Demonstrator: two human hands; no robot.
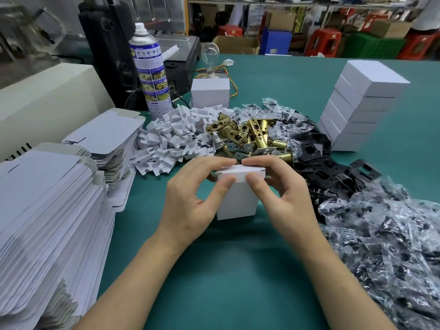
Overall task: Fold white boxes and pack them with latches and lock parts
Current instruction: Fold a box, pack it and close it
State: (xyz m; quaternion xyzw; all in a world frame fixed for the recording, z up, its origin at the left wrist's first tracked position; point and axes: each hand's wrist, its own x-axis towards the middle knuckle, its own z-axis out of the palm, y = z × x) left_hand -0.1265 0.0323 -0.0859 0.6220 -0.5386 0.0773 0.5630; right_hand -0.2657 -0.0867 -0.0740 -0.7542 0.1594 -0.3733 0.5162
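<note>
Both my hands are clamped on the white box, which stands upright on the bench at the centre of my view. My left hand and right hand close in from either side, thumbs pressing the front just below the lid, fingers curled over the top flap. The box is thin card. I judge it light and easily dented, so I should grip near the folded edges and corners, where it is stiffest, not the bare panels. Whether anything is already inside, I cannot tell. The brass latches at 12 o'clock look heavy and hard for their size and would tip an empty box. The green bench covering looks matte and unlikely to let card slide. At 9 o'clock lie stacks of flat box blanks, at 11 o'clock a heap of white inserts and a spray can. Black plates lie at 2 o'clock, crinkly bagged parts at 4 o'clock, and a tower of closed boxes stands further out at 2 o'clock. Beyond the bench are shelves, cartons and red stools.
</note>
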